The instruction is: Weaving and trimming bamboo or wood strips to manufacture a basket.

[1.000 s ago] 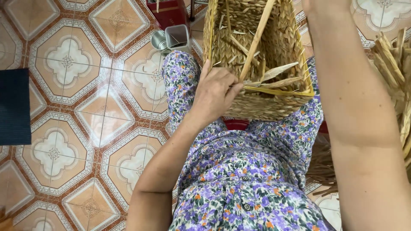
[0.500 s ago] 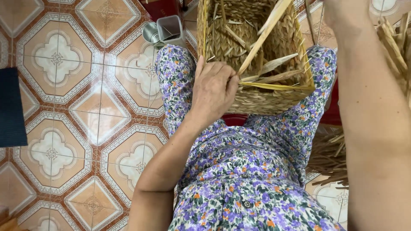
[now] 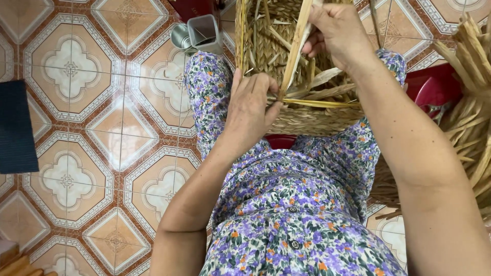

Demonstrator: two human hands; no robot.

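Note:
A half-woven straw basket (image 3: 307, 120) rests on my lap, its open top facing the camera. My left hand (image 3: 250, 105) grips the basket's near rim, its fingers pinching the base of a long pale straw strand (image 3: 295, 48). Higher up, my right hand (image 3: 337, 30) is closed around that same strand, over the basket's opening. Loose strand ends stick out inside the basket.
A bundle of dry straw (image 3: 468, 76) lies at my right. A red plastic stool (image 3: 434, 87) shows under my legs. Two grey metal cups (image 3: 199, 33) stand on the patterned tile floor (image 3: 102, 128) ahead. A dark blue mat (image 3: 18, 128) lies at the left edge.
My right hand has come down into view and taken the upright strand. The view shifted, so the basket sits higher and further right. My left hand stayed on the rim.

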